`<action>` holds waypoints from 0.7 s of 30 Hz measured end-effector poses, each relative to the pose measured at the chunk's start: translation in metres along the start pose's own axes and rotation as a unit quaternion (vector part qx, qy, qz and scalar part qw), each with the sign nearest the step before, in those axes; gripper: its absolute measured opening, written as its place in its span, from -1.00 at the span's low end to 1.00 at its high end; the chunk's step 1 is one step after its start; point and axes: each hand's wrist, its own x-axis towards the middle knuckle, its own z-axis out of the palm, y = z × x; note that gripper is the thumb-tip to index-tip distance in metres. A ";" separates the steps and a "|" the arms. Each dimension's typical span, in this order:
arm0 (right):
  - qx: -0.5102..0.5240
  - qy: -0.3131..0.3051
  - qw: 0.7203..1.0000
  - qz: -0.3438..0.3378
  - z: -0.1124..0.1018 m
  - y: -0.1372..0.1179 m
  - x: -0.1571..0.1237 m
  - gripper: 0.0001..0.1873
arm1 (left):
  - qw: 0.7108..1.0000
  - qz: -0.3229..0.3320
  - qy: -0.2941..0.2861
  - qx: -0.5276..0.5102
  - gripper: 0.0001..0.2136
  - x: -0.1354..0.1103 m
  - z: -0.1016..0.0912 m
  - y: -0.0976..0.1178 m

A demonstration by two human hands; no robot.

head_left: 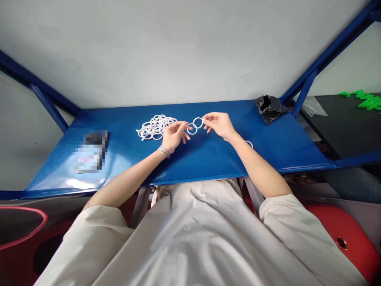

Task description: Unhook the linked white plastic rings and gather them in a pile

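Observation:
My left hand [175, 136] pinches a white ring [193, 133] at its left side. Between thumb and fingers, my right hand [218, 124] grips a second white ring [198, 118] by its right side. The two rings overlap in the middle, held above the blue table; whether they are linked I cannot tell. Just left of my left hand lies a pile of white rings [151, 129], partly hidden by that hand. Another white ring [250, 143] shows in part beyond my right forearm.
A pixelated object [91, 153] lies on the left of the blue table [208, 159]. At the back right stands a crumpled black bag [270, 109]. Blue frame bars rise at both sides. Bright green pieces [367, 99] rest on a dark surface at far right.

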 end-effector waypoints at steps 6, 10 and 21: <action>-0.014 -0.016 1.000 0.000 0.001 0.001 0.000 -0.51 | 0.999 0.024 0.036 0.026 -0.49 0.002 -0.001 -0.003; -0.056 -0.019 0.998 -0.013 0.001 0.004 -0.001 -0.45 | 0.999 0.026 0.038 0.027 -0.50 0.003 -0.001 -0.003; -0.135 -0.042 0.989 -0.034 0.001 0.001 -0.006 -0.38 | 0.999 0.033 0.013 0.000 -0.46 0.001 0.001 -0.001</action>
